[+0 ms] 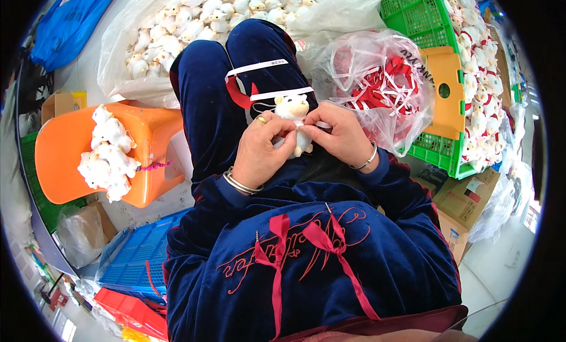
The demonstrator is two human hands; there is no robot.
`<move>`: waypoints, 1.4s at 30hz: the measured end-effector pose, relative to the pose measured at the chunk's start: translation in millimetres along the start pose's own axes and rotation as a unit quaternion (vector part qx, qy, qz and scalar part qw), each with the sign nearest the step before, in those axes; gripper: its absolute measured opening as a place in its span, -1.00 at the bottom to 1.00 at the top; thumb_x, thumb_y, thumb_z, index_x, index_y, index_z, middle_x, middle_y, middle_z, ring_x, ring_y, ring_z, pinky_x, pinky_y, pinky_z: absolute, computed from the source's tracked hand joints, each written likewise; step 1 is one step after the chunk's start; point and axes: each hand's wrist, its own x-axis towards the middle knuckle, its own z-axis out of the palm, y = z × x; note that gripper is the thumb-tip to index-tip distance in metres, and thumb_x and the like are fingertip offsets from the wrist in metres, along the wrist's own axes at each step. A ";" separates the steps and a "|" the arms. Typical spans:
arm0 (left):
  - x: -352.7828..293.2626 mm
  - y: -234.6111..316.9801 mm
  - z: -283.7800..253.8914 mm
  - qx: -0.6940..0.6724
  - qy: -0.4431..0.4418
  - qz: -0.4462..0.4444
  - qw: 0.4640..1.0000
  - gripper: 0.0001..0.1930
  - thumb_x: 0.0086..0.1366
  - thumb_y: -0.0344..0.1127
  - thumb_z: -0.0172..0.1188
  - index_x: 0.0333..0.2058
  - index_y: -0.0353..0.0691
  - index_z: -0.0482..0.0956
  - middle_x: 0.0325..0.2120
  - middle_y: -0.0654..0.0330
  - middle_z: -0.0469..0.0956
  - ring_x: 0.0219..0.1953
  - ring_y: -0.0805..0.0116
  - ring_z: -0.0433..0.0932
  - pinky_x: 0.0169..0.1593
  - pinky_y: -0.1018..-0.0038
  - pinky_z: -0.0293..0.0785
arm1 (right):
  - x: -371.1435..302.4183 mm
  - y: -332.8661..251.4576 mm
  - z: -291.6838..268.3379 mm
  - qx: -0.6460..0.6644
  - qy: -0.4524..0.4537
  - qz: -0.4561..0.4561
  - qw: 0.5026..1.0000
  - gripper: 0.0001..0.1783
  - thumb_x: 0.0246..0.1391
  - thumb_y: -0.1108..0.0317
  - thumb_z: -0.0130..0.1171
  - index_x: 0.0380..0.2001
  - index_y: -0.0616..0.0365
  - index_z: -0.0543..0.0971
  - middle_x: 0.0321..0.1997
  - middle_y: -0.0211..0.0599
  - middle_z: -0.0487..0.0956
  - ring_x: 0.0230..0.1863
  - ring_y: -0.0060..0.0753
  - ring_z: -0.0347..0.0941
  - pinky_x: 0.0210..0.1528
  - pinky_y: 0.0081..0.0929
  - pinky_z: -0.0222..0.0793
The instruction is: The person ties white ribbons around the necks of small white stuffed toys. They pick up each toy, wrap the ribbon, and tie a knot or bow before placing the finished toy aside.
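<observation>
Head camera view, read left to right by clock face from the frame centre. A blue bag (71, 27) is lying at 10 o'clock. At 9 o'clock, an orange chair (59, 156) is supporting a cluster of white plush toys (109, 156). A blue crate (138, 253) is standing at 8 o'clock, with a red bin (132, 311) sitting just below it. Toward 11 o'clock, a clear plastic bag (345, 12) is holding a heap of similar toys. Two white strips (256, 68) are lying across the thighs near 12 o'clock, a red strip (238, 96) curving beside them.

Also near 12 o'clock, a cream plush toy (292, 108) is being held over the lap, its head pointing to 12. The left hand (263, 152) is pinching a pale ribbon (323, 124) at the toy's neck; the right hand (345, 136) is meeting it there, its grip likewise pinching the ribbon.

Between 1 and 2 o'clock, a translucent bag (330, 62) is containing red and white ribbons (386, 86). At 2 o'clock, a green crate (413, 18) is carrying red-collared toys (480, 88). Cardboard boxes (466, 203) are standing toward 3 o'clock.
</observation>
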 end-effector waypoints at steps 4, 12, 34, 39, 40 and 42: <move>1.0 1.8 1.3 0.018 -0.006 0.017 1.000 -0.88 0.18 -0.45 0.35 -0.29 -0.30 0.67 -0.38 0.12 0.54 -0.37 0.20 0.59 -0.26 0.38 0.53 | 0.5 -6.0 -2.4 0.014 -0.006 0.002 1.000 -0.83 0.13 0.38 0.38 -0.30 0.23 0.62 -0.36 -0.27 0.59 -0.36 -0.41 0.52 -0.29 -0.48 0.42; 1.5 1.1 3.3 -0.014 0.000 -0.008 1.000 -0.89 0.22 -0.42 0.36 -0.33 -0.30 0.64 -0.41 0.13 0.54 -0.40 0.25 0.58 -0.30 0.40 0.51 | -0.1 0.6 -2.8 0.161 -0.062 0.117 0.978 -0.84 0.26 0.36 0.26 -0.28 0.27 0.61 -0.38 -0.45 0.59 -0.33 -0.67 0.44 -0.28 -0.57 0.41; 8.3 -18.4 11.5 -0.020 0.026 0.028 0.999 -0.89 0.17 -0.52 0.37 -0.29 -0.26 0.70 -0.40 0.16 0.57 -0.31 0.24 0.57 -0.22 0.40 0.49 | 9.4 12.5 -8.0 0.244 -0.067 0.127 0.959 -0.84 0.31 0.37 0.21 -0.18 0.27 0.62 -0.35 -0.56 0.58 -0.32 -0.76 0.39 -0.26 -0.68 0.36; 9.5 -20.3 11.6 -0.030 0.050 0.066 0.996 -0.87 0.14 -0.54 0.38 -0.31 -0.25 0.70 -0.39 0.17 0.58 -0.31 0.24 0.57 -0.22 0.41 0.49 | 12.2 13.2 -23.2 0.168 -0.093 0.171 0.966 -0.83 0.25 0.37 0.27 -0.20 0.26 0.61 -0.37 -0.54 0.56 -0.36 -0.76 0.37 -0.30 -0.66 0.33; 9.9 -21.1 11.4 -0.028 0.053 0.076 0.995 -0.87 0.14 -0.54 0.38 -0.31 -0.25 0.70 -0.39 0.17 0.58 -0.31 0.24 0.56 -0.22 0.41 0.49 | 12.4 13.8 -22.1 0.162 -0.100 0.164 0.968 -0.84 0.25 0.37 0.27 -0.21 0.26 0.61 -0.39 -0.56 0.56 -0.36 -0.77 0.37 -0.31 -0.67 0.32; 9.9 -19.5 10.8 -0.023 0.053 0.089 0.994 -0.85 0.12 -0.55 0.39 -0.31 -0.23 0.70 -0.39 0.18 0.58 -0.30 0.24 0.56 -0.22 0.40 0.49 | 12.8 16.0 -19.2 0.151 -0.111 0.152 0.970 -0.86 0.26 0.39 0.28 -0.25 0.26 0.62 -0.41 -0.59 0.54 -0.37 -0.80 0.36 -0.32 -0.69 0.30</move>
